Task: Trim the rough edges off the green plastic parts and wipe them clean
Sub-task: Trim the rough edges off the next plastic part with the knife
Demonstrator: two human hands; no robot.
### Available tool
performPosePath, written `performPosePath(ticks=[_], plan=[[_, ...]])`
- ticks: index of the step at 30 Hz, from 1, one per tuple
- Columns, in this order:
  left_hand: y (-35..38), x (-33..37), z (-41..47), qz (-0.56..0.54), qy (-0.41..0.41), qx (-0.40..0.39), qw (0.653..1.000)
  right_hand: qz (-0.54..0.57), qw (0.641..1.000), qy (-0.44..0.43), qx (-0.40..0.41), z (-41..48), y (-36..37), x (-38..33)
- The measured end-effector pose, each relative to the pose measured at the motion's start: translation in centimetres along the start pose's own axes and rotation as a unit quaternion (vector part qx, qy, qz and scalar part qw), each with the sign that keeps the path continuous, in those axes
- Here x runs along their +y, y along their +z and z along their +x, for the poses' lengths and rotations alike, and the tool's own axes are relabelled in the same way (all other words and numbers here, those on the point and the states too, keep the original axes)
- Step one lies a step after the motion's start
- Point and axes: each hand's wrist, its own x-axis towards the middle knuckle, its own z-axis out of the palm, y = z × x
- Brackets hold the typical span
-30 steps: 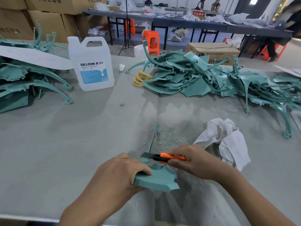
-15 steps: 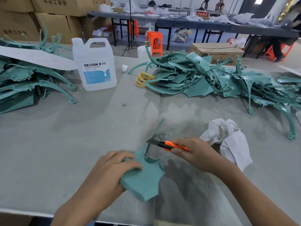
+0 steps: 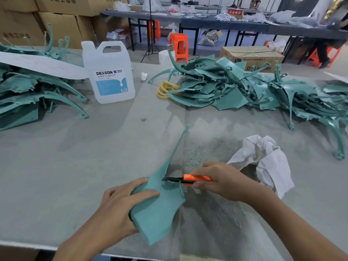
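A green plastic part [image 3: 160, 210] with a wide flat body and a long thin arm reaching away from me lies near the table's front edge. My left hand [image 3: 120, 208] grips its left side, fingers over the top face. My right hand [image 3: 222, 181] holds an orange utility knife [image 3: 190, 179], its blade tip against the part's right edge where the arm meets the body. A crumpled white cloth [image 3: 263, 161] lies just right of my right hand. Green shavings dust the table around the part.
A big heap of green parts [image 3: 244, 87] fills the back right; another stack [image 3: 28, 91] sits at the left under a white sheet. A white DEXCON jug [image 3: 109, 74] stands at the back left. Yellow plastic pieces [image 3: 165, 89] lie beside the heap.
The part has been laid flatter and turned, its broad face now up. My left hand shifted with it; the knife moved from the top of the part to its right edge.
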Motion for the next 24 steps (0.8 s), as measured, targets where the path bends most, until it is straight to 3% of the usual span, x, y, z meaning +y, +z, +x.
performPosePath(ticks=[3, 8, 12, 17, 21, 24], plan=[[0.3, -0.3, -0.2, 0.0, 0.007, 0.005, 1.0, 0.013, 1.0, -0.01, -0.025, 0.4, -0.4, -0.2], [0.2, -0.3, -0.1, 0.009, 0.002, -0.005, 1.0, -0.054, 0.998, 0.018, 0.007, 1.4, -0.8, -0.5], [0.2, -0.4, -0.2, 0.012, 0.01, -0.006, 1.0, -0.016, 0.999, -0.015, -0.029, 1.0, -0.6, -0.7], [0.4, -0.3, -0.2, 0.005, 0.009, 0.006, 1.0, -0.05, 0.999, 0.014, 0.008, 1.5, -0.7, -0.9], [0.7, -0.5, -0.3, 0.011, 0.01, 0.01, 1.0, -0.009, 1.0, -0.005, -0.029, 1.0, -0.6, -0.9], [0.8, -0.5, -0.3, 0.0, 0.005, 0.021, 1.0, -0.028, 0.999, 0.021, -0.004, 0.9, -0.8, -1.0]])
